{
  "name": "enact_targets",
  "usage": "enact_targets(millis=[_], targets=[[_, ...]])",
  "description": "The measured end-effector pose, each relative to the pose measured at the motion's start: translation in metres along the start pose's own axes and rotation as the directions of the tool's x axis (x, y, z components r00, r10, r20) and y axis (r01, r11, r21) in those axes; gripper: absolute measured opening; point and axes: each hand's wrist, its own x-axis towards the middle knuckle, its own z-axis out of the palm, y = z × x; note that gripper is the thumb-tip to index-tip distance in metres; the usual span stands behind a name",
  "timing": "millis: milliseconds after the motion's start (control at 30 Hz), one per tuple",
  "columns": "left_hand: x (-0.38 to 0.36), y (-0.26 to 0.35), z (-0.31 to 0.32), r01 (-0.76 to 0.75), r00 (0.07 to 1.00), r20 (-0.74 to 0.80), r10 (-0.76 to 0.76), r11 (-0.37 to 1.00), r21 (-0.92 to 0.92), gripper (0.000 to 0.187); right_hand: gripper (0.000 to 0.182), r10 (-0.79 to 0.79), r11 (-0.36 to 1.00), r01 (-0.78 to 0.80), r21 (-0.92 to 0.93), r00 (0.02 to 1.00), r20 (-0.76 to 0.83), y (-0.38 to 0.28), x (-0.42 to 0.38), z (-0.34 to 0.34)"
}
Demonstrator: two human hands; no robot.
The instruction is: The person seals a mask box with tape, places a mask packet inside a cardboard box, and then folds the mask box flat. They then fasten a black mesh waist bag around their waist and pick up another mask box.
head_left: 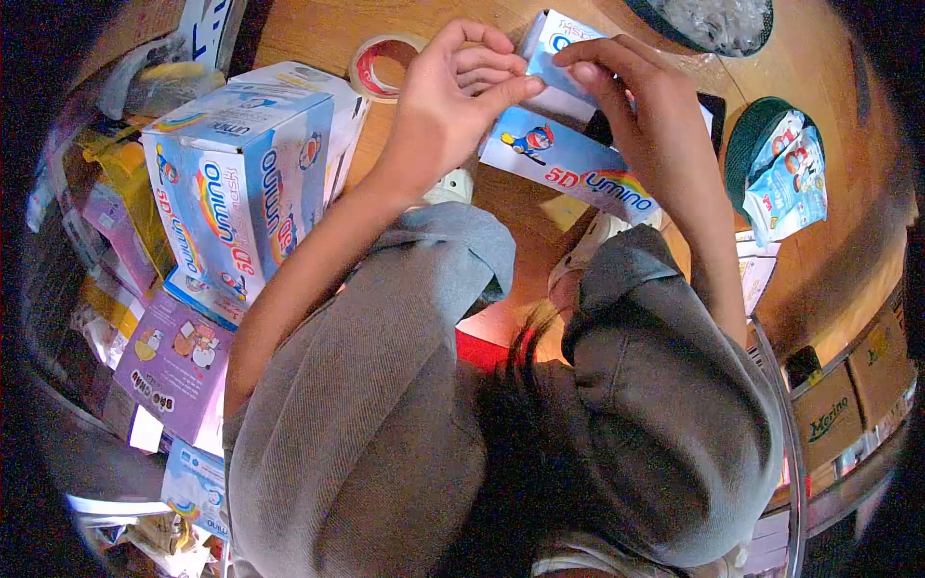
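A blue-and-white mask box [568, 159] printed "5D umino" lies on the wooden floor ahead of my knees, its top [564, 39] under my hands. My left hand [472, 72] is at the box's left side, thumb and fingers closed in a pinch. Across from it, my right hand [641, 91] bends over the box with thumb and forefinger pinched. The fingertips of both hands are close together above the cardboard. Whatever lies between them is too small or too clear to make out. Part of a dark flat object [711, 116] shows behind my right hand.
A tape roll [383, 67] lies left of the box. Larger umino cartons [236, 173] stand at left, above a purple package [173, 361]. On the right, a green round basket [747, 144] holds printed pouches [795, 183]. Another basket [713, 24] holds clear plastic; brown cartons [829, 419] sit lower right.
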Motion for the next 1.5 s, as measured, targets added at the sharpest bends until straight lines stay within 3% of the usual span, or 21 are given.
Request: enact_targets(millis=[133, 333, 433, 533, 667, 967, 1167, 1267, 1367, 1500], targets=[[-0.001, -0.001, -0.002, 0.013, 1.0, 0.024, -0.014, 0.999, 0.029, 0.038, 0.017, 0.083, 0.987, -0.089, 0.13, 0.995, 0.051, -0.003, 0.0, -0.011], [-0.001, 0.003, -0.001, -0.061, 0.994, 0.094, 0.052, 0.994, 0.094, 0.03, 0.017, 0.147, 0.983, -0.161, 0.09, 0.978, 0.147, 0.001, -0.005, -0.023], [-0.002, 0.006, -0.002, -0.115, 0.986, 0.143, 0.088, 0.975, 0.191, 0.024, 0.016, 0.117, 0.981, -0.137, 0.136, 0.982, 0.146, -0.002, -0.006, -0.018], [-0.003, 0.013, -0.003, -0.116, 0.985, 0.158, 0.072, 0.951, 0.286, 0.02, 0.018, -0.018, 1.0, 0.018, 0.001, 0.999, 0.036, 0.0, -0.008, -0.011], [0.0, 0.01, -0.004, -0.194, 0.976, 0.163, 0.144, 0.918, 0.347, 0.019, 0.02, -0.039, 0.996, 0.042, -0.083, 0.999, 0.034, -0.002, -0.006, -0.004], [-0.001, 0.012, -0.003, -0.181, 0.977, 0.168, 0.131, 0.926, 0.332, 0.02, 0.015, -0.142, 0.959, 0.146, -0.242, 0.989, 0.032, -0.001, -0.004, 0.0], [-0.001, 0.004, -0.002, -0.119, 0.978, 0.178, 0.108, 0.991, 0.054, 0.031, 0.014, -0.103, 0.957, 0.112, -0.267, 0.994, 0.048, 0.0, -0.002, 0.004], [-0.003, 0.0, 0.007, -0.098, 0.993, 0.069, 0.1, 0.995, -0.038, 0.031, 0.014, -0.061, 0.96, 0.071, -0.27, 0.997, 0.042, -0.002, -0.001, 0.006], [0.004, -0.001, 0.003, 0.15, 0.97, 0.168, -0.176, 0.976, 0.156, 0.033, 0.015, -0.072, 0.97, 0.076, -0.233, 0.997, 0.028, 0.002, -0.002, 0.01], [0.004, 0.009, 0.005, 0.194, 0.943, 0.238, -0.234, 0.965, 0.179, 0.023, 0.016, -0.067, 0.975, 0.07, -0.21, 0.997, 0.022, 0.003, -0.002, 0.01]])
